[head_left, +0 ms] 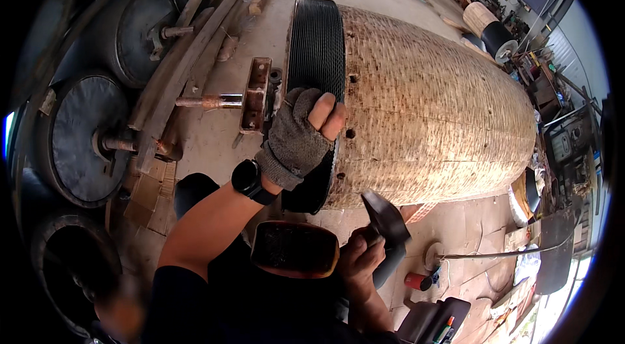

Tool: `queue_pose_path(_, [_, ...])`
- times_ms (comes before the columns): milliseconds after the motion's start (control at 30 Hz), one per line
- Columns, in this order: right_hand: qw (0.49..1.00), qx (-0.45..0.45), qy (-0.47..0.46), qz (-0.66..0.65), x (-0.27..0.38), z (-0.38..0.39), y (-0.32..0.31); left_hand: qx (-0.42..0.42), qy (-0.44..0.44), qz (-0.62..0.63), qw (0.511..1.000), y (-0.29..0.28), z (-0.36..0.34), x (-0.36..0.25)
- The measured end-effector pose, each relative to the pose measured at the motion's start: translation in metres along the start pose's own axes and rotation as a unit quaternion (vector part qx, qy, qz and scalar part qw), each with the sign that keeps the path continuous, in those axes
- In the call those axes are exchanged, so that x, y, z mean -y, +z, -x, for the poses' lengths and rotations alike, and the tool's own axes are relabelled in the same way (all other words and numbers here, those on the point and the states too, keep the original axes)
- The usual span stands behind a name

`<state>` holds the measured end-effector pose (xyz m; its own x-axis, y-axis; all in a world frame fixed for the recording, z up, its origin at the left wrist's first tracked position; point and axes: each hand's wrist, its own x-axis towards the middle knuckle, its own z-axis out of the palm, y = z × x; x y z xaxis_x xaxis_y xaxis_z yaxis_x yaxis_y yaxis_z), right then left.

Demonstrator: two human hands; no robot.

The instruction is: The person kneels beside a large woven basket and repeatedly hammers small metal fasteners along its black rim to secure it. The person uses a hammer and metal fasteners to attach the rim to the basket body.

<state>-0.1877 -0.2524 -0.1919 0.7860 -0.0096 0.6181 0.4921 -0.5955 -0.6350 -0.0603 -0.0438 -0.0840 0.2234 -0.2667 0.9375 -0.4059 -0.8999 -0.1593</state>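
Note:
A large wooden-surfaced cylinder (433, 116) with small dark holes lies sideways, its left end wrapped in a black ribbed band (314, 41). My left hand (296, 136), in a grey fingerless glove, rests on that band with fingers curled; whatever they hold is hidden. My right hand (358, 256) is closed on the handle of a hammer, its dark head (384, 217) raised near the cylinder's lower left end. A rusty shaft (205, 100) with a steel bracket (256, 93) sticks out at the left. A dark oblong pad (293, 246) lies between my forearms.
Steel drums (84, 142) and long timbers (185, 61) line the left. A smaller roller (487, 28) lies at back right. Cluttered benches (563, 142), a thin rod (485, 255) on a disc base and a red can (418, 281) are on the right.

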Motion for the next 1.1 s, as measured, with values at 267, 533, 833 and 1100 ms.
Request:
queue_pose_path(267, [0.995, 0.040, 0.028, -0.085, -0.003, -0.010, -0.014, -0.008, -0.013, -0.023, 1.000, 0.016, -0.001, 0.003])
queue_pose_path(533, [0.988, 0.073, 0.130, 0.042, -0.030, 0.015, -0.001, 0.044, -0.037, -0.045, 0.997, 0.016, -0.010, 0.015])
queue_pose_path(833, [0.992, 0.043, 0.119, -0.029, -0.012, 0.061, -0.031, 0.094, -0.017, -0.090, 0.991, -0.005, -0.022, 0.000])
queue_pose_path(1100, [0.989, 0.035, 0.136, -0.049, -0.029, 0.084, -0.030, 0.042, -0.092, 0.239, 0.966, -0.045, 0.090, -0.090])
